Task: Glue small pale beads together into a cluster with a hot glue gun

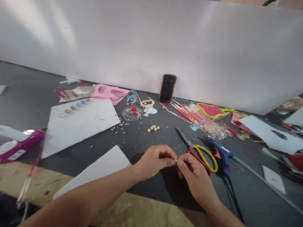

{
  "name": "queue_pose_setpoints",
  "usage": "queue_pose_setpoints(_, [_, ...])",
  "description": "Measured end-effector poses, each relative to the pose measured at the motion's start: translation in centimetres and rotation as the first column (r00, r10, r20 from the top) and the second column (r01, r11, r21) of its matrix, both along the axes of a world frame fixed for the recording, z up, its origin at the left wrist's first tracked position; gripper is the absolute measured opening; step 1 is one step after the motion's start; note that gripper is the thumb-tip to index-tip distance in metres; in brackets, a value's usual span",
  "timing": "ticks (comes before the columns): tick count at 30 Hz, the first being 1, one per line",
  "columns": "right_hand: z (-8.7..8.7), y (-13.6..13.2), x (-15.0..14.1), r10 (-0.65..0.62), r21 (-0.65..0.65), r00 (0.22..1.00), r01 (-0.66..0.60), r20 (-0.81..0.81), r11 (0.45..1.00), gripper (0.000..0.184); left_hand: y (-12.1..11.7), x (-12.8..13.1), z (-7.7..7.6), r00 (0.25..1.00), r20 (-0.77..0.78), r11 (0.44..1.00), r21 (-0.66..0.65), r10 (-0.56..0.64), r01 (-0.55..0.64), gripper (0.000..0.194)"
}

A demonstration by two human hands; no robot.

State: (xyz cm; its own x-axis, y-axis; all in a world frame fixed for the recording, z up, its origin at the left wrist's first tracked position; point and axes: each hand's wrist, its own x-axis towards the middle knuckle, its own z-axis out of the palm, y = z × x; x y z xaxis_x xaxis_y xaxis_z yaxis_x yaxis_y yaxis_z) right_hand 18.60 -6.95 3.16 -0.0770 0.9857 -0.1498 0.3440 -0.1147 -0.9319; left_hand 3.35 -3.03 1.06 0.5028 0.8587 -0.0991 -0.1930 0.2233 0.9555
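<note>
My left hand point(153, 161) and my right hand point(195, 173) meet over the dark table, fingertips nearly touching. Between them is a tiny cream bead piece point(175, 160), pinched by both thumbs and forefingers; its exact form is too small to make out. A cluster of cream beads point(153, 128) lies beyond my hands. Farther back sits a ring of similar beads point(147, 103). Scissors point(205, 156) with yellow and red handles lie open just right of my right hand, blades pointing away. Loose small beads point(120, 125) are scattered left of the cluster.
A blue glue gun point(221, 156) with a cable lies right of the scissors. A phone point(168, 88) leans on the white wall. Red-patterned sticks point(187, 112) lie behind the scissors. White boards point(80, 126) cover the left, near a purple tool point(22, 143).
</note>
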Motion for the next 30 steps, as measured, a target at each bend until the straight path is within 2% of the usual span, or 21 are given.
queue_pose_setpoints(7, [-0.1,-0.2,0.4,0.008,0.001,0.997,-0.008,-0.081,1.000,0.019,0.0,-0.1,0.4,1.000,0.019,0.999,-0.037,0.016,-0.016,0.017])
queue_pose_setpoints(12, [-0.3,-0.1,0.6,0.033,-0.012,0.999,-0.034,-0.039,0.999,0.021,0.0,-0.1,0.6,0.999,0.036,0.997,-0.073,0.011,-0.009,0.021])
queue_pose_setpoints(20, [0.0,-0.2,0.3,0.062,0.006,0.998,-0.062,0.018,0.998,0.021,-0.1,-0.1,0.7,0.999,-0.034,0.998,-0.061,0.002,-0.004,0.018])
queue_pose_setpoints(23, [0.0,0.0,1.0,0.032,0.084,0.990,-0.044,0.139,0.995,0.018,0.3,-0.5,0.9,0.999,-0.028,0.998,-0.058,0.030,-0.031,0.017])
queue_pose_setpoints(25, [-0.3,0.3,1.6,0.007,0.206,0.961,-0.066,0.277,0.976,0.016,0.7,-0.9,1.0,0.996,-0.001,0.994,-0.056,0.092,-0.092,0.017])
queue_pose_setpoints(28, [-0.8,0.9,2.0,0.042,0.371,0.867,-0.256,0.497,0.893,0.014,1.3,-1.5,1.0,0.982,0.061,0.983,-0.069,0.176,-0.172,0.018])
queue_pose_setpoints(30, [-1.2,1.1,1.8,0.080,0.394,0.785,-0.393,0.614,0.831,0.018,1.6,-1.7,0.8,0.977,0.083,0.979,-0.073,0.195,-0.189,0.019])
